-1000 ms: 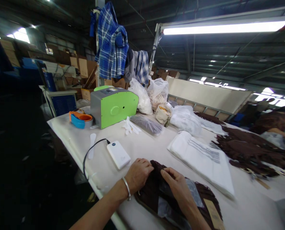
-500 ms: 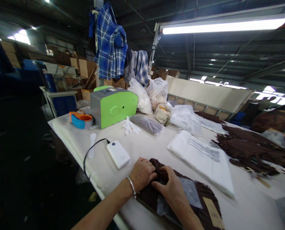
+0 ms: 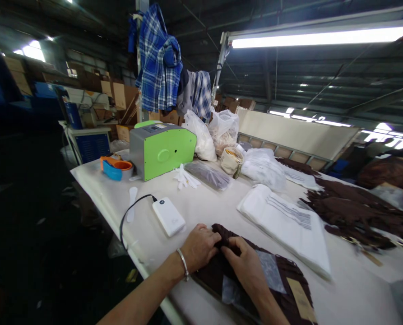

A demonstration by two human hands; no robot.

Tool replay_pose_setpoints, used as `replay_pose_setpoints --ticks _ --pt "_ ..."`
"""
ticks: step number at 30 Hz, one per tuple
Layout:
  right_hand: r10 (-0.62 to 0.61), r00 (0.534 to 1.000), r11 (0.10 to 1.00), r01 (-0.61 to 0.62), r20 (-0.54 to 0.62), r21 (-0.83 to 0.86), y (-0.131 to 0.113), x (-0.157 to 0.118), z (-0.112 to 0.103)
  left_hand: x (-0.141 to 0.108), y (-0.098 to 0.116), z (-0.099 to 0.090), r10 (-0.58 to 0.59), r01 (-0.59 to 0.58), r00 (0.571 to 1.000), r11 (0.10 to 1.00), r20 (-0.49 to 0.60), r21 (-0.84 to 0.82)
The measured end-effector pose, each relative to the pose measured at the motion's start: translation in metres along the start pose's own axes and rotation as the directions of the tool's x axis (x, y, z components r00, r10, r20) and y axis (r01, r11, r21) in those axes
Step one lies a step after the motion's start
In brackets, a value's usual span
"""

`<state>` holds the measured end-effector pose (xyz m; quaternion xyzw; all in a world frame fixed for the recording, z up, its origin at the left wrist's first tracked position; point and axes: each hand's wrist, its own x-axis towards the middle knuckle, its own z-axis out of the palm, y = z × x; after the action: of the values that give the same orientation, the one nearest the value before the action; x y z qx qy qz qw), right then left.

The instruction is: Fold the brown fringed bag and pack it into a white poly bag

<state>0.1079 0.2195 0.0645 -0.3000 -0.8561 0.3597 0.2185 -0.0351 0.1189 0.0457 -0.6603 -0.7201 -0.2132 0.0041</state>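
Observation:
A dark brown bag (image 3: pixel 208 274), fabric or suede-like with a fringed look, lies at the near edge of the table. Clear plastic film (image 3: pixel 270 271) and a tan tag (image 3: pixel 301 298) rest on it. My left hand (image 3: pixel 199 246), with a silver bracelet at the wrist, has its fingers curled onto the bag's upper left part. Close beside it, my right hand (image 3: pixel 243 262) pinches the same gathered spot between thumb and fingers. The fingertips partly hide what they grip there. A white power bank (image 3: pixel 168 216) with a black cable lies just beyond my left hand.
A stack of white printed plastic bags (image 3: pixel 285 230) lies right of the brown bag. Farther back stand a green and grey machine (image 3: pixel 167 151), a tape dispenser (image 3: pixel 116 168) and filled plastic bags (image 3: pixel 201 135). Brown fringed goods (image 3: pixel 353 207) are heaped on the right.
My right thumb and fingers have drawn closer together on the brown bag. My left hand has shifted very slightly. The view has moved a little.

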Motion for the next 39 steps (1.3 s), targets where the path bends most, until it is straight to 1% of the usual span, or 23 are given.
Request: replay_pose_setpoints --ticks 3,7,13,17,19,21,22,24,26,27,28,29,31,33,35,37,39 --pt "0.019 1.0 1.0 -0.019 0.003 0.018 0.0 -0.001 0.0 -0.01 0.002 0.0 0.054 -0.054 0.998 0.998 0.025 -0.03" --pt "-0.025 0.999 1.0 0.025 -0.025 -0.01 0.004 -0.003 0.003 -0.018 0.008 0.001 0.103 -0.101 0.994 0.994 0.043 -0.053" --pt "-0.097 0.993 0.994 0.1 0.068 -0.048 0.003 -0.007 0.008 -0.024 0.013 0.005 0.09 -0.085 0.992 0.994 0.09 -0.063" --pt "-0.141 0.984 0.985 0.151 0.112 -0.08 -0.001 -0.01 0.009 -0.035 0.019 0.005 0.079 -0.077 0.991 0.997 0.111 -0.026" --pt "-0.152 0.98 0.981 0.165 0.13 -0.102 -0.001 -0.01 0.009 -0.041 0.026 0.0 0.05 -0.051 0.992 0.999 0.112 0.013" --pt "-0.16 0.976 0.977 0.178 0.147 -0.116 0.001 -0.011 0.01 -0.044 0.032 -0.011 0.001 -0.005 0.994 0.999 0.108 0.035" --pt "-0.165 0.974 0.975 0.184 0.154 -0.12 0.001 -0.011 0.01 -0.044 0.035 -0.017 -0.035 0.032 0.995 0.999 0.092 0.035" --pt "-0.172 0.97 0.973 0.195 0.171 -0.126 0.001 -0.011 0.009 -0.039 0.037 -0.029 -0.088 0.088 0.996 0.996 0.021 0.017" --pt "-0.184 0.962 0.968 0.213 0.203 -0.131 -0.002 -0.011 0.006 -0.032 0.035 -0.033 -0.059 0.059 0.998 0.998 -0.035 -0.004" --pt "-0.198 0.953 0.964 0.231 0.228 -0.129 -0.005 -0.01 0.004 -0.029 0.032 -0.032 -0.026 0.026 0.999 1.0 -0.032 -0.012" --pt "-0.217 0.941 0.96 0.255 0.259 -0.119 -0.008 -0.011 0.0 -0.027 0.029 -0.028 0.004 -0.004 1.0 1.0 0.004 -0.016" --pt "-0.239 0.926 0.955 0.279 0.291 -0.104 -0.011 -0.011 -0.003 -0.026 0.025 -0.023 0.016 -0.015 0.998 1.0 0.066 -0.016" --pt "-0.279 0.902 0.948 0.314 0.331 -0.057 -0.018 -0.012 -0.012 -0.028 0.018 -0.012 -0.01 0.009 0.981 1.0 0.192 0.002" --pt "-0.305 0.899 0.946 0.325 0.314 -0.011 -0.024 -0.015 -0.021 -0.031 0.01 -0.001 -0.023 0.017 0.966 1.0 0.258 0.025" --pt "-0.302 0.924 0.948 0.316 0.236 -0.024 -0.027 -0.019 -0.03 -0.035 0.004 0.005 -0.002 -0.008 0.965 0.999 0.262 0.038" --pt "-0.279 0.949 0.948 0.296 0.144 -0.117 -0.024 -0.024 -0.037 -0.037 -0.003 0.009 0.028 -0.041 0.971 0.998 0.238 0.05" --pt "-0.256 0.962 0.932 0.272 0.095 -0.241 -0.016 -0.03 -0.042 -0.038 -0.007 0.011 0.056 -0.072 0.976 0.995 0.21 0.069"
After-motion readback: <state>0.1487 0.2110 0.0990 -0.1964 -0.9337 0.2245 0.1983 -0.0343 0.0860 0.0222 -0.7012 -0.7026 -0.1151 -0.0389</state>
